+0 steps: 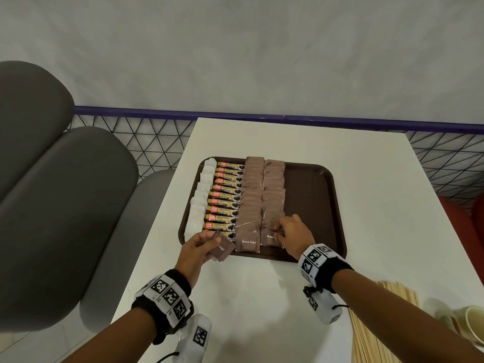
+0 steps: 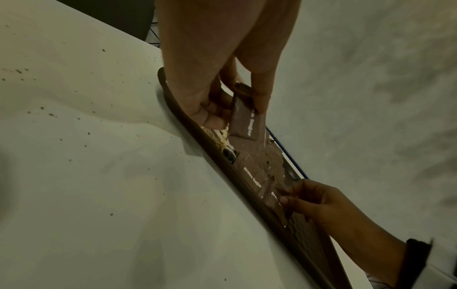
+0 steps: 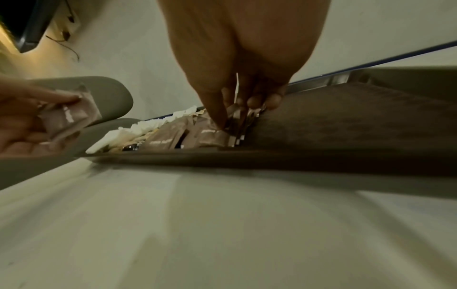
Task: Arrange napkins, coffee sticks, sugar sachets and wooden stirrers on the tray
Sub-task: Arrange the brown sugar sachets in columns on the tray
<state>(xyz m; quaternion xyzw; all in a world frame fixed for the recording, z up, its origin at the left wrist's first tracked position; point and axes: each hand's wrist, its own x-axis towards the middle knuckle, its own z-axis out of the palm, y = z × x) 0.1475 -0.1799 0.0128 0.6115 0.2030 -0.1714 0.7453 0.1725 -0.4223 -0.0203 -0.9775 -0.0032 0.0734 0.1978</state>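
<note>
Nearest, wooden stirrers (image 1: 379, 323) lie on the white worktop (image 1: 262, 297) at the right edge beside paper cups (image 1: 468, 323). The left hand (image 1: 195, 251) has its grip closed on a small stack of brown sugar sachets (image 1: 222, 248) over the near rim of the tray (image 1: 311, 195). The right hand (image 1: 294, 235) pinches a sachet (image 1: 271, 231) at the near end of the second sugar row (image 1: 273, 189). Further left run the first sugar row (image 1: 251, 195), coffee sticks (image 1: 225, 197) and napkins (image 1: 199, 200).

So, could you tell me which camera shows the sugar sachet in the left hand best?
The left wrist view: the sugar sachet fills the centre, pinched by the left hand. The head view shows it smaller, over the tray's near edge; the right wrist view shows it blurred at the left border.
</note>
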